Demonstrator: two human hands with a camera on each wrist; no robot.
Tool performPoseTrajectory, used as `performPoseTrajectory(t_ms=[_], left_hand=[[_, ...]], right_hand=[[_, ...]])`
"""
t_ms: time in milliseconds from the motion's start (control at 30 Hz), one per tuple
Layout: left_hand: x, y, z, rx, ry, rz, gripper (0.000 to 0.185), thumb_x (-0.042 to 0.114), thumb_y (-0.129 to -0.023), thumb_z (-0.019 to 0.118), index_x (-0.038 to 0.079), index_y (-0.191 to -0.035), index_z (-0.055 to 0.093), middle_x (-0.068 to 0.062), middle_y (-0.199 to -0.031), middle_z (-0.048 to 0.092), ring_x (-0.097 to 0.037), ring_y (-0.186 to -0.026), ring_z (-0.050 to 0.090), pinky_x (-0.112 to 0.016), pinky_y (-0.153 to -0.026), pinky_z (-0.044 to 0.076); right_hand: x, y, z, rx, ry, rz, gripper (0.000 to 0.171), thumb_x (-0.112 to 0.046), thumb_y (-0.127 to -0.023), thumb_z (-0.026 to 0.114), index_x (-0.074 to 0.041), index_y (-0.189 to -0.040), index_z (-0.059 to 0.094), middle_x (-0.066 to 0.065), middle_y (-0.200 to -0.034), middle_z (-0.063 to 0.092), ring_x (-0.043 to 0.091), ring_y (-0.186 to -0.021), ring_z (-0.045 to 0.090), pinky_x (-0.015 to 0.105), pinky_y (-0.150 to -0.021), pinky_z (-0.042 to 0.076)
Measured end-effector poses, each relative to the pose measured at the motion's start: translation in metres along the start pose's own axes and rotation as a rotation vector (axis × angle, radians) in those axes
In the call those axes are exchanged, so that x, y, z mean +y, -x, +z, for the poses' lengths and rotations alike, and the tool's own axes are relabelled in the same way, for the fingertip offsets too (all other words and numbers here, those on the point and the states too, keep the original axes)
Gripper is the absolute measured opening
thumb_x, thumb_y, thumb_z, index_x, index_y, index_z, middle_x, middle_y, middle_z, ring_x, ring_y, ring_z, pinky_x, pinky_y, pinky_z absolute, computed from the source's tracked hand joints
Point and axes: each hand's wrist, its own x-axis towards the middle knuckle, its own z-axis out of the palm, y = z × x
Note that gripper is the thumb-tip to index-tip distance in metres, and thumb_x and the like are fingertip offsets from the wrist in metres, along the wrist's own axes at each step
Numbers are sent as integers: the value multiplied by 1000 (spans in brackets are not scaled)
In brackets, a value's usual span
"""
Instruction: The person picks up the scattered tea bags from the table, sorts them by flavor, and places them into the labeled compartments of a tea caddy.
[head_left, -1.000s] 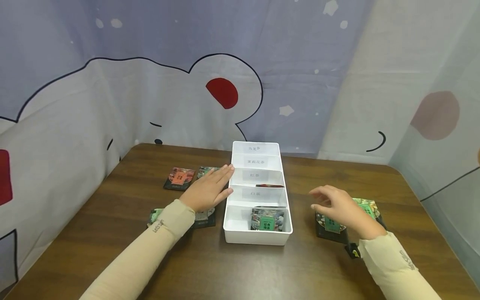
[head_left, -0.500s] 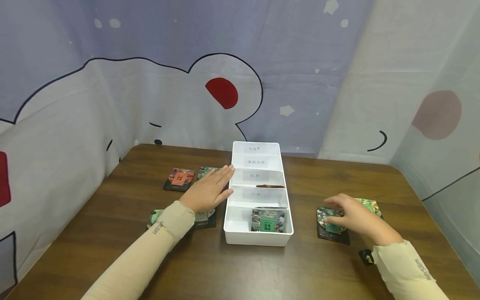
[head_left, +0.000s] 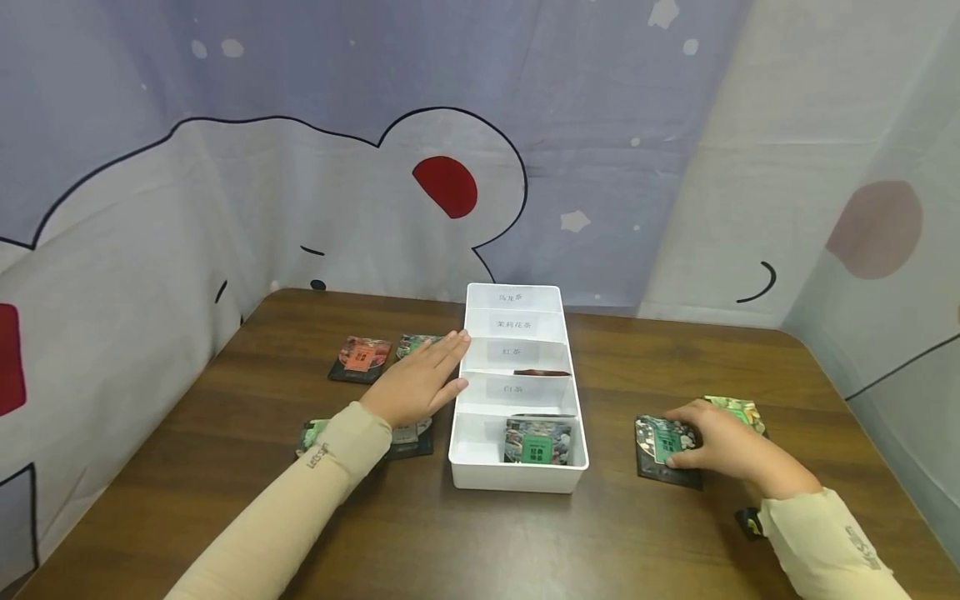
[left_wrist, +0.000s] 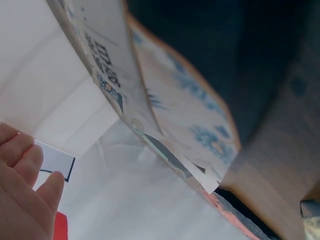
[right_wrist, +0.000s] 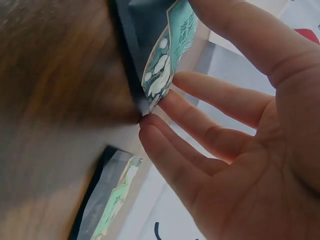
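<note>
Right hand [head_left: 720, 446] down on a dark packet with a green label [head_left: 663, 450] near the right edge of the desk [head_left: 480, 542], thumb and fingers closing on the packet's right side; in the wrist view, fingertips [right_wrist: 155, 120] meeting the packet's lifted corner [right_wrist: 165, 75], so likely grasping it by the edge, the way a flat pouch is picked up off a flat surface. Just beyond that hand, a second greenish packet [head_left: 738, 410] partly tucked behind it, seemingly overlapping the first.

Left hand [head_left: 420, 379] relaxed, fingers straight, laid flat against the left wall of a white divided tray [head_left: 459, 454] at the middle of the desk, gripping nothing, apparently steadying the tray so it stays put. Tray split into a row of labelled compartments running from near edge to far edge; in the nearest one, a green-label packet [head_left: 536, 442] standing tilted against the divider; two compartments farther back, a dark reddish packet [head_left: 540, 372] barely showing above the wall.

Left of the tray, a red packet [head_left: 360, 358] and a greenish one [head_left: 412, 343] side by side toward the far left, partly under the left fingers; another packet [head_left: 408, 435] half hidden under the left forearm.
</note>
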Motion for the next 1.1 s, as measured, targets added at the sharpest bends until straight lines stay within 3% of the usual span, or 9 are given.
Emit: performPoseTrajectory(t_ms=[367, 567, 833, 1000, 1100], left_hand=[[0, -1, -2, 11, 5, 7, 68, 43, -108, 40, 2, -160, 24, -13, -166, 25, -26, -153, 23, -49, -123, 22], [1, 0, -1, 14, 9, 8, 68, 42, -108, 40, 2, -160, 24, -13, -166, 25, -26, -153, 23, -50, -123, 23], [0, 0, 1, 14, 18, 2, 68, 44, -108, 39, 3, -160, 24, -12, -166, 25, -26, -153, 23, -49, -123, 22], [1, 1, 1, 16, 21, 5, 68, 43, -108, 40, 2, -160, 24, -12, -166, 25, -26, -153, 23, -49, -123, 22], [2, 1, 0, 13, 20, 2, 68, 43, -108, 40, 3, -160, 24, -11, -166, 25, -25, -153, 22, -49, -123, 22]], right_hand=[[0, 3, -1, 20, -85, 73, 67, -30, -71, 93, 5, -120, 62, 20, -110, 59, 26, -91, 55, 46, -78, 50], [1, 3, 1, 58, -133, 36, 63, -25, -72, 93, 0, -119, 59, 17, -112, 62, 27, -95, 57, 47, -80, 50], [-1, -1, 2, 122, -303, 4, 50, -2, -79, 85, -4, -122, 62, 10, -100, 53, 11, -69, 42, 25, -58, 42], [-5, -5, 2, 145, -452, 44, 57, 1, -81, 81, -2, -133, 58, 23, -121, 61, 9, -60, 44, 25, -52, 45], [-8, -7, 1, 152, -518, 77, 65, -1, -84, 80, -2, -142, 50, 29, -136, 54, 22, -83, 65, 27, -63, 54]])
